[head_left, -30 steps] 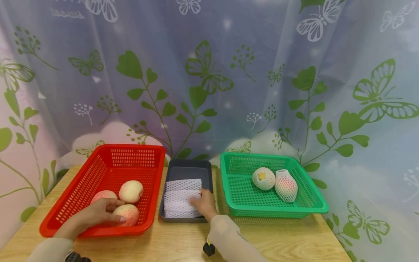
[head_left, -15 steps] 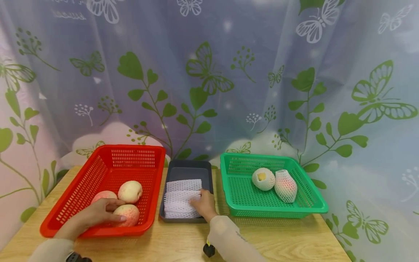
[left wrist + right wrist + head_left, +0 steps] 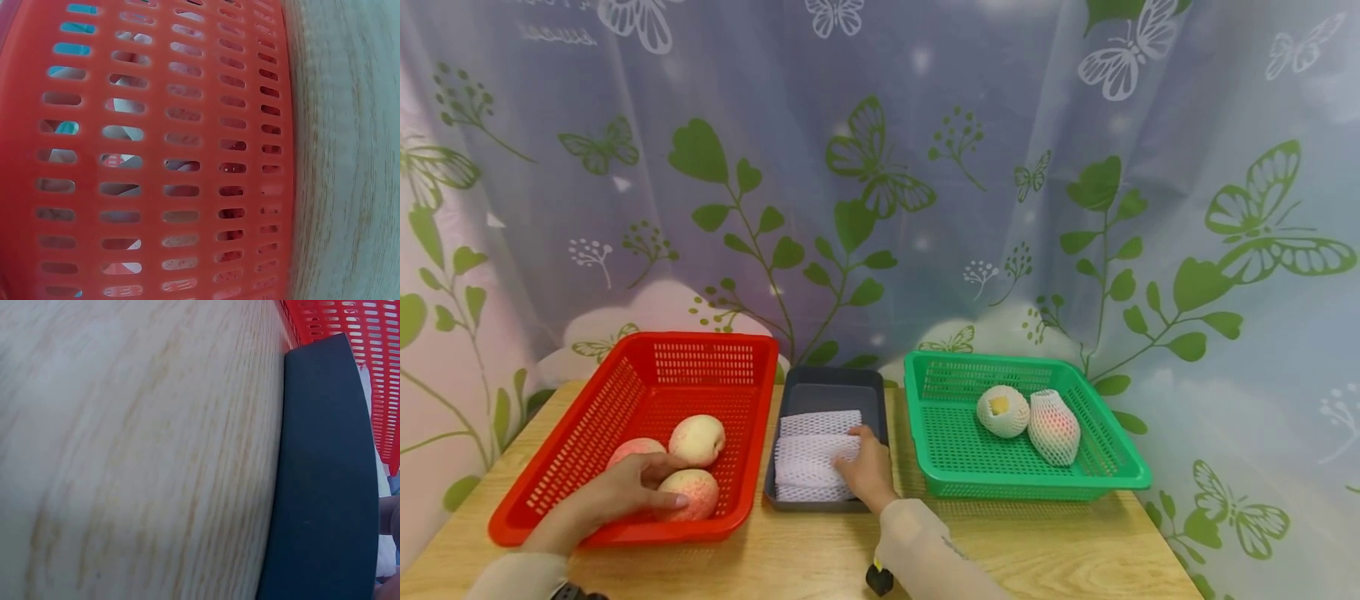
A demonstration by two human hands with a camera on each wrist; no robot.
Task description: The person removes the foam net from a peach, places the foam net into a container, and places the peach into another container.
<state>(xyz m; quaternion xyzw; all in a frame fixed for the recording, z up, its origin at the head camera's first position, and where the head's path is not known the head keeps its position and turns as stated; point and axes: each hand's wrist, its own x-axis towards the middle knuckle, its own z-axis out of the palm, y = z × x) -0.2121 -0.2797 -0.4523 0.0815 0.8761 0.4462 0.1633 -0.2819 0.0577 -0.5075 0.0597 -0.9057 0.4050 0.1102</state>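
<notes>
Across the far side of the scene hangs a butterfly-print curtain (image 3: 880, 275), and before it your wood-grain table (image 3: 808, 558) carries three containers. The red slotted basket (image 3: 696, 400) stands on the left, the green slotted basket (image 3: 951, 433) on the right, and the dark grey tray (image 3: 835, 393) between them. Your left hand (image 3: 625, 490) reaches into the red basket, its thumb at the near peach (image 3: 697, 492); whether it grips that peach you cannot tell, as the left wrist view shows mostly basket wall. Your right hand (image 3: 872, 472) reaches over the tray's right side, thumb and forefinger apart with a gap between, nothing lifted. Beside those fingertips, the white foam nets (image 3: 811, 454) lie flat and layered in the tray's near part. Also in the red basket, the pale peach (image 3: 696, 438) sits just beyond the near one, and the pink peach (image 3: 638, 448) lies to the left, partly behind your left hand. In the green basket, a round netted fruit (image 3: 1003, 411) lies beside a longer netted peach (image 3: 1055, 427).

The step in hand looks like taking up a peach and a net together. Your next move probably calls for pinching one net by its edge and separating it from the layers.
</notes>
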